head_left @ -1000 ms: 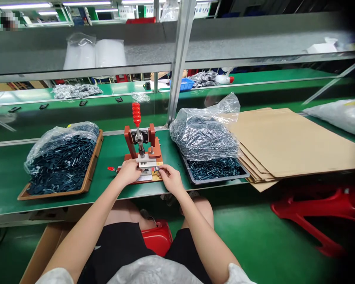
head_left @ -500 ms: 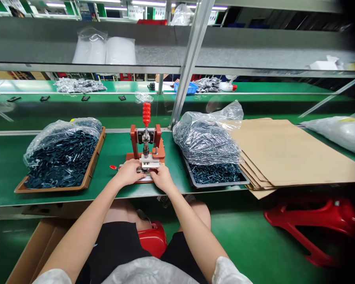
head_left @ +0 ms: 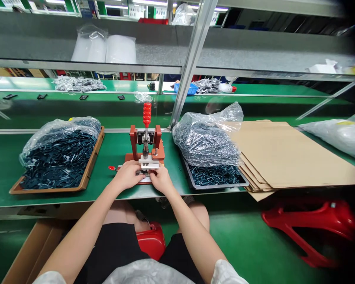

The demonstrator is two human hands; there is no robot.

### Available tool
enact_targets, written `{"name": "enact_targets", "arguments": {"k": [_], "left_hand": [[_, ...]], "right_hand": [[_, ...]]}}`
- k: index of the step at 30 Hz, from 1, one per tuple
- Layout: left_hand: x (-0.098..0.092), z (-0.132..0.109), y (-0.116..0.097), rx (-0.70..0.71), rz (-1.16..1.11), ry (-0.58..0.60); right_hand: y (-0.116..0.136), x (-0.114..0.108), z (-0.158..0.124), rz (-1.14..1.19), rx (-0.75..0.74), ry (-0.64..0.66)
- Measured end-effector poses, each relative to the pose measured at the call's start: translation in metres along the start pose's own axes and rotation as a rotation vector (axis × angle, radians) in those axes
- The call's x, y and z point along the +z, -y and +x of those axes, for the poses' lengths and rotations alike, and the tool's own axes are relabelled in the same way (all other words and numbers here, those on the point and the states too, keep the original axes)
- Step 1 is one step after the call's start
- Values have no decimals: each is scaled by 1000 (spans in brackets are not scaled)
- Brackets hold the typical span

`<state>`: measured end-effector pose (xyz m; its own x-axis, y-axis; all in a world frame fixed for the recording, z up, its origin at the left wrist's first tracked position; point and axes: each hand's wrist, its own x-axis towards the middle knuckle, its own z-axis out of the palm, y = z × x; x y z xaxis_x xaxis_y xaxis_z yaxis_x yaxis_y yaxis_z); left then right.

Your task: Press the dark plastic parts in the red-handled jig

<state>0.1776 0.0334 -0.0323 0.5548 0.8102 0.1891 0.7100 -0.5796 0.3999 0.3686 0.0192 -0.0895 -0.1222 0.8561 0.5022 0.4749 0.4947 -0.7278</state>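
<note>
A red metal hand press (head_left: 144, 144) with a red ribbed handle (head_left: 147, 114) stands on the green bench, its silver head low over the base. My left hand (head_left: 126, 175) and my right hand (head_left: 161, 179) sit close together at the front of the press base, fingers curled just under the silver head. Whatever lies beneath my fingers is hidden. A small red-tipped lever (head_left: 112, 168) sticks out to the left of my left hand. Wooden and dark trays of small dark parts flank the press.
A wooden tray (head_left: 85, 185) holds a bagged heap of dark parts (head_left: 59, 157). A dark tray (head_left: 215, 175) holds more under a plastic bag (head_left: 205, 142). Flat cardboard sheets (head_left: 284, 156) lie to the right. A metal upright (head_left: 192, 59) and shelf (head_left: 106, 65) stand behind.
My right hand has moved left, closer to my left hand at the press base. The view has shifted slightly, and the press has not visibly changed.
</note>
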Motion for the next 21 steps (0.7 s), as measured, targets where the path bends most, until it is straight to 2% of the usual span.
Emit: {"name": "enact_targets", "arguments": {"k": [2,3,5,6,7,8,9,13,15,17,18,21], "left_hand": [[1,-16,4,80,54,-154],[2,-24,9,77,88,-302],[2,-37,23,-54,97,-668],[2,-39,29,-148,40,-816],[3,-38,34,-226,-52,-897],[4,-34,36,-270,-147,-895],[5,-28,35,-277,-214,-817],[13,-3,15,-215,-109,-324],[13,-1,10,-228,-102,-228],[10,-4,13,-234,-197,-232],[6,-4,15,-243,-257,-271],[-17,10,11,-243,-398,-545]], "right_hand": [[2,-1,0,17,-17,-5],[3,-2,0,28,-23,-7],[5,-3,1,37,-24,-4],[5,-3,1,37,-18,-1],[5,-4,1,39,-11,1],[5,-4,2,47,-5,5],[4,-4,2,61,1,7],[-3,-7,5,128,121,-2],[-5,-9,9,134,237,38],[-6,-12,13,147,319,106],[-6,-13,15,166,336,136],[-5,-15,19,225,346,169]]}}
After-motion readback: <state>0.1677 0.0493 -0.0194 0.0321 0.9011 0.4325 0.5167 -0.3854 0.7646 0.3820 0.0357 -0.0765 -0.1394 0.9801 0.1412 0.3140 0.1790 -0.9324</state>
